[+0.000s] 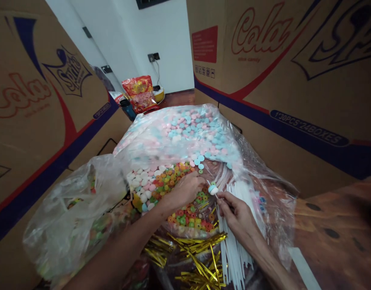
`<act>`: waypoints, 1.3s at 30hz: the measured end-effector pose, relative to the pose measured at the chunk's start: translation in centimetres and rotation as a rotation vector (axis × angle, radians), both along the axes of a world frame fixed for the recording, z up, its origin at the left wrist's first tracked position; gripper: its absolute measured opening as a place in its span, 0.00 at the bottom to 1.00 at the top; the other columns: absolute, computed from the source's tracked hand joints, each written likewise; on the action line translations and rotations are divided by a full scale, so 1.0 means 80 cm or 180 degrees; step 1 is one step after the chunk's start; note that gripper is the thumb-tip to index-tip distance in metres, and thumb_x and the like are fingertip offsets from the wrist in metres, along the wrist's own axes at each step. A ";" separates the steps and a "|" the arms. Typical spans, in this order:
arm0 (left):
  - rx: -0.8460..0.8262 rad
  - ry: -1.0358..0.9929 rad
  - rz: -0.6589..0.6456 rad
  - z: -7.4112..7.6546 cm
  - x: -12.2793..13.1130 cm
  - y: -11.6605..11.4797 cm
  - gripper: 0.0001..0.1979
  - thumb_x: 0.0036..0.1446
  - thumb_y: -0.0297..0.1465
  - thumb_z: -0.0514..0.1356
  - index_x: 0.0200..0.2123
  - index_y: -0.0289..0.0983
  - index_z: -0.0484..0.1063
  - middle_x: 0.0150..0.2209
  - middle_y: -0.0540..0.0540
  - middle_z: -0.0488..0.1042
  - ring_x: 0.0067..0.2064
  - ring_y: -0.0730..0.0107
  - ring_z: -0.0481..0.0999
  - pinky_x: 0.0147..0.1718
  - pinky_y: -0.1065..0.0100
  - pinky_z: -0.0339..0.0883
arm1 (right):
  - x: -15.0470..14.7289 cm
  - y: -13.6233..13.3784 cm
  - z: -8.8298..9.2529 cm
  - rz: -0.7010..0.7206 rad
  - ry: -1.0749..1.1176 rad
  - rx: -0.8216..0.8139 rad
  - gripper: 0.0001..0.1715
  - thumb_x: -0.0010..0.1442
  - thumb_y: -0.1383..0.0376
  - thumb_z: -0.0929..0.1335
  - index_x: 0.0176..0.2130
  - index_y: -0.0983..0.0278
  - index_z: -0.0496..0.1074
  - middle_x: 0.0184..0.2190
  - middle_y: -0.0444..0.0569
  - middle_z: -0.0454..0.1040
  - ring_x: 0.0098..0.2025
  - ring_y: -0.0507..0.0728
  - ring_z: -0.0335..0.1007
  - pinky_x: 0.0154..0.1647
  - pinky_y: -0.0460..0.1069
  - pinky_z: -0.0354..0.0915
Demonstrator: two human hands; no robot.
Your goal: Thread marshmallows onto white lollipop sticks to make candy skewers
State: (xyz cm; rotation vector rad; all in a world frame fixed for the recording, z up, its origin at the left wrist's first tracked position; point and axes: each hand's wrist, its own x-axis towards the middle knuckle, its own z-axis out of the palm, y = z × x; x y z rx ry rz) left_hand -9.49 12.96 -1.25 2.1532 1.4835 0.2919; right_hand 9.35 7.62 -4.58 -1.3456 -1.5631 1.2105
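Note:
My right hand (235,209) pinches a thin white stick with candies threaded near its top: pale blue and white discs (213,189) and a small green ring above them. Close to the stick's tip is my left hand (188,187), its fingers drawn together over the candy pile; whatever they hold is hidden. Beneath it lie fruit-coloured ring candies (170,177) in orange, yellow and green. Pastel disc candies (146,181) spread to their left. A bundle of white sticks (241,197) lies beside my right hand, partly covered by it.
A large see-through bag of pastel discs (191,129) lies behind the rings. Gold twist ties (200,257) are scattered in front. At left sits a crumpled plastic bag (82,201). Cardboard boxes (31,133) flank both sides. A red candy packet (139,94) stands at the back.

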 end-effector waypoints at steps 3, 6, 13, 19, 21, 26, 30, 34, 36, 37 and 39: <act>-0.0209 -0.1075 0.0535 -0.006 -0.008 0.004 0.05 0.55 0.25 0.56 0.29 0.35 0.71 0.32 0.46 0.68 0.34 0.68 0.68 0.35 0.67 0.62 | 0.000 -0.001 0.000 0.0033 0.0339 -0.0254 0.26 0.62 0.55 0.63 0.52 0.69 0.74 0.19 0.42 0.67 0.21 0.53 0.61 0.23 0.46 0.59; -0.0586 -0.1910 0.0770 -0.006 -0.015 0.006 0.07 0.60 0.31 0.55 0.32 0.34 0.70 0.30 0.48 0.69 0.32 0.71 0.69 0.34 0.69 0.64 | -0.002 -0.002 0.003 0.0042 0.0472 -0.0272 0.28 0.61 0.54 0.64 0.52 0.68 0.75 0.24 0.46 0.72 0.25 0.54 0.64 0.25 0.46 0.61; -0.2090 -0.3842 0.1243 0.000 -0.026 -0.001 0.16 0.51 0.38 0.69 0.39 0.34 0.74 0.35 0.47 0.71 0.35 0.75 0.71 0.37 0.72 0.66 | -0.012 -0.001 0.012 0.0022 0.0387 -0.0062 0.22 0.62 0.52 0.65 0.37 0.66 0.78 0.25 0.47 0.72 0.27 0.54 0.63 0.27 0.46 0.60; -0.2361 -0.4221 0.1591 -0.001 -0.022 -0.002 0.19 0.44 0.35 0.74 0.38 0.33 0.76 0.33 0.46 0.74 0.33 0.74 0.72 0.35 0.71 0.66 | -0.010 -0.004 0.009 -0.0021 0.0237 0.0092 0.19 0.63 0.54 0.64 0.35 0.65 0.77 0.24 0.46 0.71 0.32 0.57 0.69 0.30 0.46 0.63; -0.2398 -0.4247 0.1668 0.001 -0.021 -0.001 0.19 0.43 0.35 0.74 0.37 0.33 0.76 0.32 0.46 0.74 0.33 0.74 0.73 0.33 0.71 0.66 | -0.008 -0.005 0.008 -0.0051 0.0205 0.0117 0.19 0.63 0.54 0.64 0.36 0.65 0.77 0.26 0.46 0.73 0.32 0.56 0.70 0.31 0.45 0.63; -0.2266 -0.4142 0.1563 0.003 -0.023 -0.003 0.17 0.45 0.35 0.73 0.36 0.34 0.76 0.31 0.48 0.74 0.30 0.76 0.73 0.32 0.72 0.66 | -0.002 -0.002 0.018 -0.0009 -0.0033 0.0165 0.21 0.63 0.54 0.63 0.36 0.65 0.78 0.29 0.47 0.76 0.31 0.56 0.71 0.32 0.46 0.64; -0.1860 -0.3644 0.1282 0.002 -0.024 -0.005 0.15 0.46 0.36 0.72 0.34 0.34 0.77 0.29 0.49 0.75 0.29 0.76 0.73 0.32 0.72 0.65 | 0.002 -0.001 0.027 0.0073 -0.0459 0.0296 0.21 0.64 0.54 0.62 0.32 0.65 0.76 0.24 0.46 0.74 0.28 0.55 0.69 0.29 0.46 0.61; -0.2011 -0.3740 0.1487 0.005 -0.024 -0.007 0.16 0.42 0.36 0.74 0.32 0.33 0.78 0.26 0.49 0.75 0.28 0.76 0.73 0.30 0.72 0.66 | 0.000 -0.006 0.022 0.0058 -0.0310 0.0477 0.20 0.65 0.55 0.62 0.32 0.65 0.74 0.23 0.44 0.72 0.26 0.53 0.66 0.27 0.44 0.60; -0.2263 -0.3893 0.1628 0.007 -0.024 -0.008 0.17 0.41 0.35 0.75 0.33 0.32 0.78 0.25 0.48 0.74 0.27 0.76 0.73 0.29 0.73 0.66 | -0.002 -0.009 0.016 0.0049 -0.0126 0.0570 0.19 0.65 0.55 0.62 0.32 0.65 0.73 0.24 0.44 0.72 0.26 0.52 0.66 0.26 0.44 0.61; -0.2359 -0.3921 0.1679 0.007 -0.024 -0.009 0.16 0.42 0.35 0.75 0.33 0.32 0.79 0.25 0.48 0.75 0.26 0.76 0.73 0.27 0.73 0.65 | -0.003 -0.010 0.014 0.0045 -0.0071 0.0629 0.19 0.66 0.55 0.62 0.32 0.65 0.73 0.24 0.44 0.72 0.26 0.52 0.66 0.26 0.43 0.61; -0.2470 -0.3960 0.1751 0.008 -0.024 -0.011 0.15 0.44 0.33 0.74 0.34 0.32 0.79 0.24 0.47 0.75 0.26 0.76 0.73 0.25 0.74 0.65 | -0.005 -0.012 0.013 0.0029 -0.0014 0.0769 0.18 0.66 0.56 0.63 0.31 0.64 0.73 0.24 0.44 0.72 0.25 0.52 0.66 0.26 0.43 0.61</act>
